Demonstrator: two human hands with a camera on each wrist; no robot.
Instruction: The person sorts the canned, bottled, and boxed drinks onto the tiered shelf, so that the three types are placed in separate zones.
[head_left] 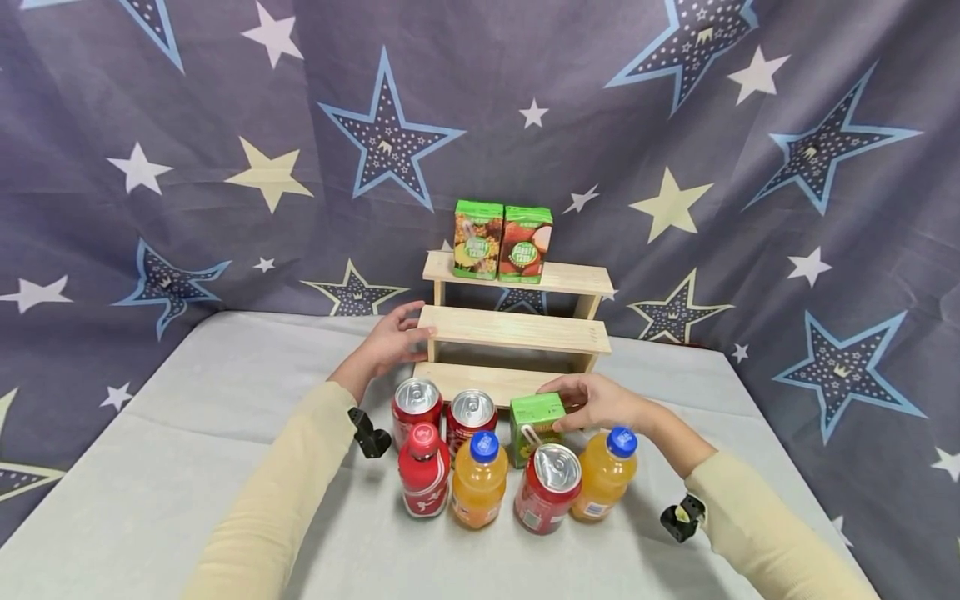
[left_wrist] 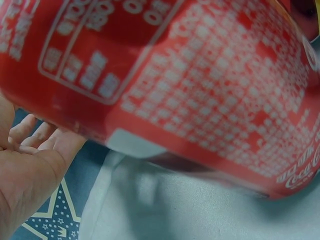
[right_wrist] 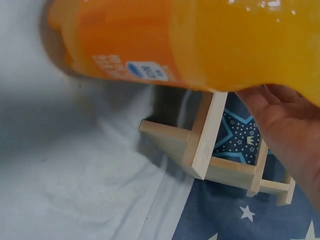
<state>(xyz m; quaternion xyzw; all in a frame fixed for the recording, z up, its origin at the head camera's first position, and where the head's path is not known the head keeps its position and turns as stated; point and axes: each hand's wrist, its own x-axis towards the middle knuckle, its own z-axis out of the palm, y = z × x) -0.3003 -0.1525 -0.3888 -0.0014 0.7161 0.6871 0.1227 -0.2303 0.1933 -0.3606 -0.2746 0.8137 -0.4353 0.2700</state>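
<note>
My right hand (head_left: 600, 402) pinches a small green juice box (head_left: 537, 408), thumb in front and fingers behind its top. The box stands upright before the shelf's lowest step, with a straw on its front. In the right wrist view an orange juice bottle hides the fingertips and the box. At the left end of a three-step wooden shelf (head_left: 517, 327), my left hand (head_left: 390, 339) rests with loosely bent fingers, its thumb touching the middle step. A red Coca-Cola can (left_wrist: 210, 90) covers part of that hand's surroundings in the left wrist view.
Two juice boxes (head_left: 502, 242) stand side by side on the top step. Before the shelf are soda cans (head_left: 471, 421), a red bottle (head_left: 424, 475) and two orange juice bottles (head_left: 480, 483), (right_wrist: 150, 45). Starry cloth (head_left: 525, 150) hangs behind the white-covered table (head_left: 360, 533).
</note>
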